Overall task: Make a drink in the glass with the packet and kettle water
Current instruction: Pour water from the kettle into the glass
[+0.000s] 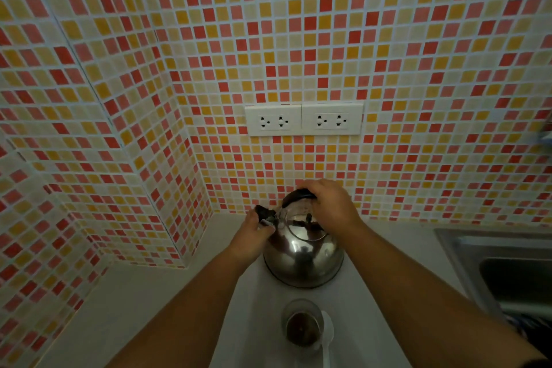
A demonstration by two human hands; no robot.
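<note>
Right hand grips kettle handle, left hand pinches its dark spout cap. Glass with brown powder sits near, spoon just right, on surface

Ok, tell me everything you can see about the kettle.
The kettle is a rounded, shiny metal stovetop type, its polished body mirroring the scene. It stands upright on the pale countertop near the tiled wall, behind the glass. A dark arched handle crosses its top, where the right hand rests. The left hand holds the dark spout cap on its left side. Its lid looks seated. No steam or water shows.
</note>
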